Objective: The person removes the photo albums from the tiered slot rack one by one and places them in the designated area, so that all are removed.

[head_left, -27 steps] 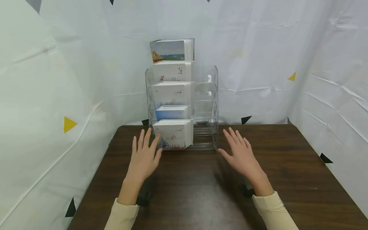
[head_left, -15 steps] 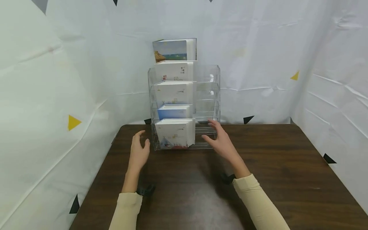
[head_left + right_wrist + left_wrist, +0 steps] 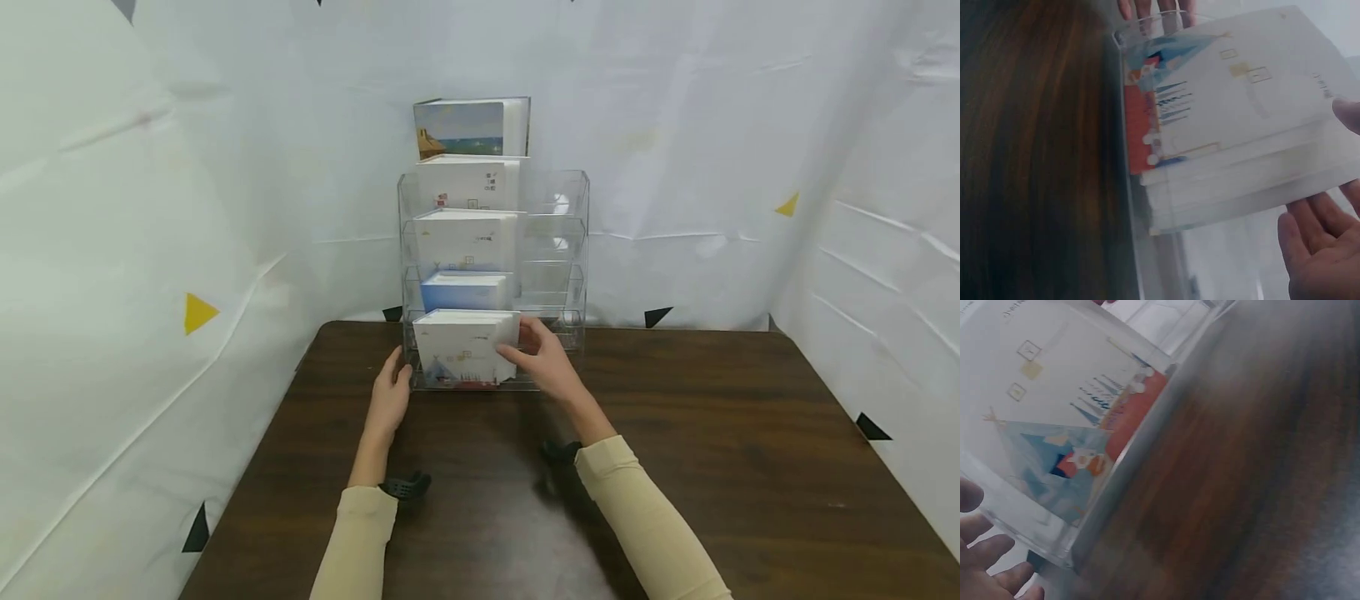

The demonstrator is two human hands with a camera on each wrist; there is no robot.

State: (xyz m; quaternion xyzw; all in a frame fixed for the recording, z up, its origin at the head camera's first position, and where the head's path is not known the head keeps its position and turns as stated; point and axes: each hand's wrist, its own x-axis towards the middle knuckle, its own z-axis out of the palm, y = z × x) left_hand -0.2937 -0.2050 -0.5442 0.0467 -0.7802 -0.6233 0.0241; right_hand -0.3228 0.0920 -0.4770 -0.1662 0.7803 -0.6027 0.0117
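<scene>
- Left hand [image 3: 390, 398] against the left wall of the clear rack [image 3: 570, 250], near the desk's [image 3: 750, 433] far edge — fingers fairly straight, holding nothing.
- Front stack of cards [image 3: 465, 348] upright in the rack's lowest left pocket; 4 more stacks stepped up behind it, topmost a landscape picture.
- Right hand [image 3: 543, 360] at that front stack's right edge — thumb on the face, fingers curled round its right side, gripping it.
- Right column of pockets see-through.
</scene>
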